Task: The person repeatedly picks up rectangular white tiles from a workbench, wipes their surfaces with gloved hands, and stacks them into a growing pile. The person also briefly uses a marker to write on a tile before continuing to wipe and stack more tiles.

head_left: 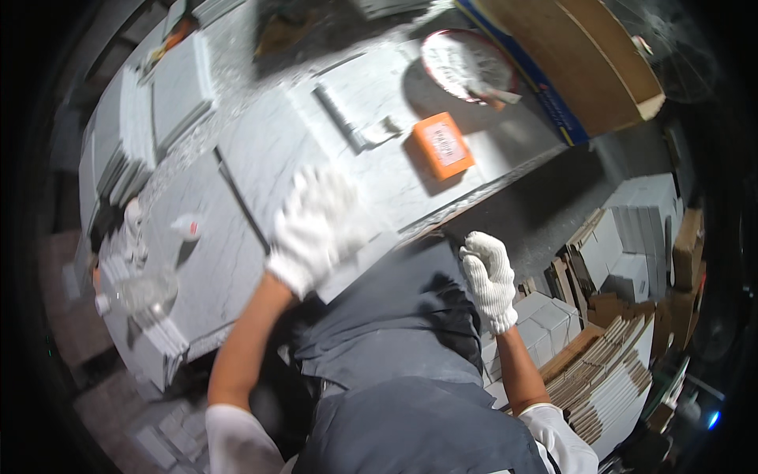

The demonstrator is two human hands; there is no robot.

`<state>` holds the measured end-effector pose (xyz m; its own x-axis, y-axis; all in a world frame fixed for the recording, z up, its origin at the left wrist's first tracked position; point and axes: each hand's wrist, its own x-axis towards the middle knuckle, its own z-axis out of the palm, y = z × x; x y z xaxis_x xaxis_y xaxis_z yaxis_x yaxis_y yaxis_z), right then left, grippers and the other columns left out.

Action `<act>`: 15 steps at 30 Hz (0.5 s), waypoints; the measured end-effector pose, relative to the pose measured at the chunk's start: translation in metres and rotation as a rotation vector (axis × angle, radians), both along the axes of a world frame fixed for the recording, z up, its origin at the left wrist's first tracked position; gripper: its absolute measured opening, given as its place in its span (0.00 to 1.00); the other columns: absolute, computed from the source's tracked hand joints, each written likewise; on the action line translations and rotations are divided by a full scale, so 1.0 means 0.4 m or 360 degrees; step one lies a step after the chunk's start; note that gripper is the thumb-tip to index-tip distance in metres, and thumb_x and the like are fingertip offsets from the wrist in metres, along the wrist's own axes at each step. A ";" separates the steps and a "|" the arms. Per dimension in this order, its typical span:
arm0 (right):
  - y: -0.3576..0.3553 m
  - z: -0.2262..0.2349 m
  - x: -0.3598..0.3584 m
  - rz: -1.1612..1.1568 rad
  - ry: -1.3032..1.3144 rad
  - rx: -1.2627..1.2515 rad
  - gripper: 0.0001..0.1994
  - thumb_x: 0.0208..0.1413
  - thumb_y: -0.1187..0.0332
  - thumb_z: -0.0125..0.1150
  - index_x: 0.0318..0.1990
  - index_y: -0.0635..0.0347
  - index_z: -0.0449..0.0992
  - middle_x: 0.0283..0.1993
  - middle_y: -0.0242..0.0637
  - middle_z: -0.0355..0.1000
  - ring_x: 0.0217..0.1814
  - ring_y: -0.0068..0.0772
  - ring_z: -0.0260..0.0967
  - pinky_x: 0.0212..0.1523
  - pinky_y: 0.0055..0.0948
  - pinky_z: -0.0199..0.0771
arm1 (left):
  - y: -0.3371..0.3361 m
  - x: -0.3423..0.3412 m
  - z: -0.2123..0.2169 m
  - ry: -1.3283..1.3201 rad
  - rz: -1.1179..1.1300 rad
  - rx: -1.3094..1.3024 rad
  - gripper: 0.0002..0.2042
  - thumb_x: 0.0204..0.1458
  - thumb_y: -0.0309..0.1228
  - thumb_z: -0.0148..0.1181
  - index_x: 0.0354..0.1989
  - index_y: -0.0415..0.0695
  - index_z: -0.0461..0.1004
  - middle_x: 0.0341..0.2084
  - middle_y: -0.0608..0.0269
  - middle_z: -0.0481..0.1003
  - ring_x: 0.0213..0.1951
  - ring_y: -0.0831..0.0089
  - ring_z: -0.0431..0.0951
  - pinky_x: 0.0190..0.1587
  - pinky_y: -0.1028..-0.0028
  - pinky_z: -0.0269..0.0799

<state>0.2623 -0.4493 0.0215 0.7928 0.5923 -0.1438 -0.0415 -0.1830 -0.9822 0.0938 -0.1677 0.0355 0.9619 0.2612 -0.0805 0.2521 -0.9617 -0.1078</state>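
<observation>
My left hand (316, 225), in a white knit glove, lies palm down over a pale veined stone slab (260, 142), its fingers stretched out but smeared by motion. A white tile edge (359, 268) shows below it, near my lap. A dark thin bar (242, 199) runs along the slab just left of this hand. In a matching glove, my right hand (489, 280) is raised off the table beside my thigh, fingers loosely bent and thumb apart, with nothing visible in it. Beyond the left hand lie an orange box (443, 146) and a grey tube (341, 118).
A red-rimmed bowl (466, 63) stands at the back, beside a large cardboard box (572, 63). Stacked tiles (178, 95) line the table's left side, with a clear plastic bottle (142, 292) nearer. White boxes (545, 324) and flattened cartons (600, 371) fill the right.
</observation>
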 end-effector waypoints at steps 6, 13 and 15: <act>0.075 0.064 0.097 0.0002 -0.0269 0.0000 0.21 0.65 0.72 0.66 0.63 0.64 0.71 0.54 0.37 0.75 0.47 0.22 0.74 0.49 0.24 0.78 | -0.268 -0.066 0.064 -0.0605 -0.0300 -0.1031 0.27 0.63 0.56 0.56 0.62 0.51 0.75 0.57 0.55 0.77 0.60 0.44 0.75 0.61 0.53 0.71; 0.253 0.132 0.105 0.0347 -0.0581 0.0022 0.20 0.62 0.67 0.71 0.59 0.60 0.76 0.45 0.32 0.78 0.43 0.18 0.74 0.47 0.22 0.76 | -0.273 -0.163 0.047 -0.1026 0.0384 -0.0742 0.20 0.58 0.34 0.64 0.56 0.37 0.77 0.54 0.51 0.79 0.60 0.48 0.77 0.67 0.54 0.67; 0.340 0.135 0.115 0.0476 -0.0963 -0.0051 0.20 0.59 0.66 0.73 0.58 0.55 0.78 0.41 0.31 0.78 0.39 0.22 0.75 0.43 0.23 0.77 | -0.230 -0.187 0.036 -0.1159 0.0507 -0.0532 0.16 0.62 0.30 0.59 0.56 0.38 0.78 0.53 0.47 0.78 0.59 0.46 0.77 0.67 0.52 0.67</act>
<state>0.3084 -0.3134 0.0754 0.5416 0.8017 0.2528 0.5710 -0.1302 -0.8105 0.0191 -0.2599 0.0500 0.6889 0.5997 0.4071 0.4115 -0.7860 0.4614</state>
